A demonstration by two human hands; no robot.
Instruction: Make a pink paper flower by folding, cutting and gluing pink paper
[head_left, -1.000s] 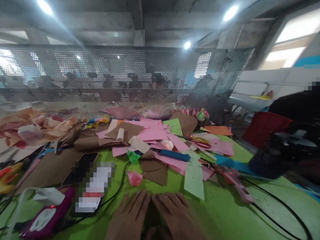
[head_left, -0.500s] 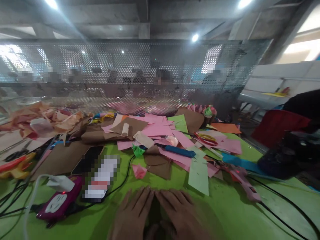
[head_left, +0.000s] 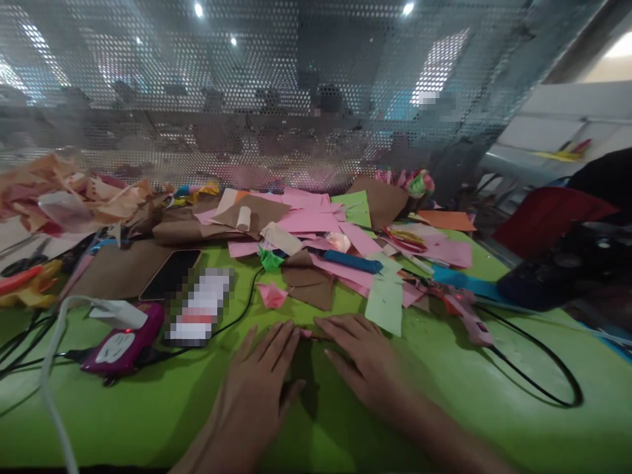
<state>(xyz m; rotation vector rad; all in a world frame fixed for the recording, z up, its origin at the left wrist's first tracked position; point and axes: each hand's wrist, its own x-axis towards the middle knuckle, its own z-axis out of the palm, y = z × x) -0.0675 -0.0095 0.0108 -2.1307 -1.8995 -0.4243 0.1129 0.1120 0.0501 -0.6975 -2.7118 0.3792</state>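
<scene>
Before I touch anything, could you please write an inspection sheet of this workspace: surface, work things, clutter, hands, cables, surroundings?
Surface: glossy green tabletop, covered by paper toward the back.
Work things: small pink piece at the fingertips; details too small to tell.
Clutter: overlapping pink paper sheets; flat brown paper sheet; black rectangular phone.
Hands: left hand and right hand palm down, fingers extended, on either side of the piece.
Cables: white cable beside a purple plastic power block; black cable looping from a pink plastic tool.
Surroundings: grey perforated metal screen behind; blurred figures beyond it.
</scene>
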